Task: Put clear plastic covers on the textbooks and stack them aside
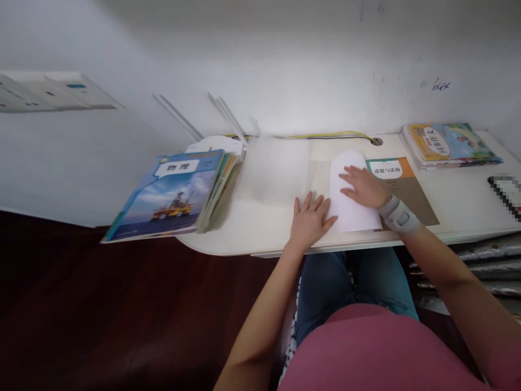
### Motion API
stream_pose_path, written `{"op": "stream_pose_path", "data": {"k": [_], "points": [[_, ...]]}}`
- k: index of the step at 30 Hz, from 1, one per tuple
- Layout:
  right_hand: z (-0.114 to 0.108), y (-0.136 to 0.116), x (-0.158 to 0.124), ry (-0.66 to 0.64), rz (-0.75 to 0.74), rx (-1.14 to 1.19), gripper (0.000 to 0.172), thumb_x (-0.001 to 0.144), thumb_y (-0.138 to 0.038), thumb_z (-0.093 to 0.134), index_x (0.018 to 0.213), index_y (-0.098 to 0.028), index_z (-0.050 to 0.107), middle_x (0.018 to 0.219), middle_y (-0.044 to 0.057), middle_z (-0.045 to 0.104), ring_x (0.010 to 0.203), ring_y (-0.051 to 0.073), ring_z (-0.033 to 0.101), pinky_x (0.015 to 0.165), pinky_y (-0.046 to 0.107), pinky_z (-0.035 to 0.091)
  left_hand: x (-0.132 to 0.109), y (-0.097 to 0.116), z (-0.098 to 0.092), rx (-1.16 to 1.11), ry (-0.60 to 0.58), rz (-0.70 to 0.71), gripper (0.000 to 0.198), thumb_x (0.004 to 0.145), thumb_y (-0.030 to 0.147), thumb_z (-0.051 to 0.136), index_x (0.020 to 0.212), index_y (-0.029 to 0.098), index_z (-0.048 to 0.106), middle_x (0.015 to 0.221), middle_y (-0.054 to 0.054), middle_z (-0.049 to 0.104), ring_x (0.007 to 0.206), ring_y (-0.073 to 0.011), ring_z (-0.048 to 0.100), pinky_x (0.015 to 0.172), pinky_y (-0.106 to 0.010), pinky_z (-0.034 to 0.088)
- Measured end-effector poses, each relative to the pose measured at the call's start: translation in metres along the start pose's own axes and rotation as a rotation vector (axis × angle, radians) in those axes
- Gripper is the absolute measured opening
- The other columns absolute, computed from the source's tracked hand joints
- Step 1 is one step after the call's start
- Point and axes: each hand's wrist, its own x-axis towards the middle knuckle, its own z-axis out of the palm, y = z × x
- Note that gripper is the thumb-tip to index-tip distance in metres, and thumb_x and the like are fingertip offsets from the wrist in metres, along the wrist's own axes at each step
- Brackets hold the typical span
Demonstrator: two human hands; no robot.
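My left hand (310, 224) lies with fingers spread near the desk's front edge. It presses on the margin of a clear, milky plastic sheet (277, 169), which looks like a book cover and is blurred. My right hand (363, 187), with a grey band on the wrist, rests with fingers stretched out on a curved white page (345, 214). Partly under that page and the right forearm is a textbook (411, 195) with a green, orange and brown cover. How the page joins the book is hidden.
On the left, a stack of textbooks (175, 190) overhangs the desk (228, 233), in front of a white router (215, 143) with antennas. Another book stack (451, 144) sits at the back right, near a pixelated dark-edged object (507, 193). A yellow cable (337, 134) runs along the wall.
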Motion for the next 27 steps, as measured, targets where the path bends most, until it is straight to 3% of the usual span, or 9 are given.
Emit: {"op": "stream_pose_path", "data": {"k": [2, 4, 7, 10, 18, 27], "points": [[-0.002, 0.019, 0.03, 0.036, 0.139, 0.007, 0.054, 0.09, -0.04, 0.043, 0.138, -0.013, 0.043, 0.149, 0.019, 0.033, 0.137, 0.034, 0.029, 0.107, 0.053, 0.026, 0.0, 0.0, 0.0, 0.0, -0.008, -0.005, 0.054, 0.09, 0.054, 0.04, 0.133, 0.024, 0.051, 0.14, -0.008, 0.05, 0.138, -0.0315, 0.03, 0.112, -0.059, 0.018], [0.0, 0.034, 0.055, -0.017, 0.239, 0.034, 0.065, 0.086, -0.045, 0.048, 0.142, -0.014, 0.035, 0.151, 0.02, 0.029, 0.138, 0.037, 0.024, 0.105, 0.058, 0.025, 0.0, 0.0, 0.0, 0.0, -0.011, -0.009, 0.054, 0.09, 0.054, 0.04, 0.133, 0.023, 0.051, 0.139, -0.008, 0.051, 0.137, -0.0312, 0.033, 0.112, -0.059, 0.017], [0.009, 0.043, 0.073, -0.052, 0.27, 0.018, 0.068, 0.082, -0.049, 0.053, 0.139, -0.016, 0.039, 0.143, 0.02, 0.039, 0.133, 0.038, 0.031, 0.103, 0.06, 0.026, 0.0, 0.0, 0.0, -0.002, -0.018, -0.008, 0.055, 0.09, 0.054, 0.038, 0.133, 0.022, 0.05, 0.139, -0.008, 0.051, 0.135, -0.0313, 0.036, 0.111, -0.06, 0.018], [0.017, 0.04, 0.073, 0.014, 0.286, -0.065, 0.058, 0.08, -0.047, 0.057, 0.129, -0.016, 0.051, 0.134, 0.02, 0.045, 0.125, 0.036, 0.037, 0.102, 0.057, 0.026, 0.0, 0.0, -0.001, 0.005, -0.027, -0.007, 0.057, 0.092, 0.055, 0.034, 0.136, 0.021, 0.048, 0.141, -0.008, 0.049, 0.135, -0.032, 0.036, 0.111, -0.06, 0.019], [0.022, 0.028, 0.07, 0.044, 0.27, -0.165, 0.043, 0.079, -0.042, 0.06, 0.111, -0.013, 0.063, 0.132, 0.018, 0.045, 0.127, 0.034, 0.033, 0.106, 0.059, 0.018, 0.0, 0.004, -0.001, 0.001, -0.031, -0.034, 0.064, 0.092, 0.059, 0.027, 0.139, 0.02, 0.042, 0.143, -0.009, 0.046, 0.135, -0.0322, 0.035, 0.111, -0.059, 0.019], [0.026, 0.024, 0.07, 0.049, 0.233, -0.224, 0.047, 0.082, -0.048, 0.055, 0.108, -0.012, 0.067, 0.131, 0.019, 0.047, 0.126, 0.036, 0.032, 0.106, 0.064, 0.013, 0.001, 0.005, 0.0, 0.001, -0.06, -0.066, 0.065, 0.091, 0.059, 0.026, 0.141, 0.021, 0.04, 0.144, -0.009, 0.045, 0.135, -0.0339, 0.034, 0.111, -0.059, 0.019]]}}
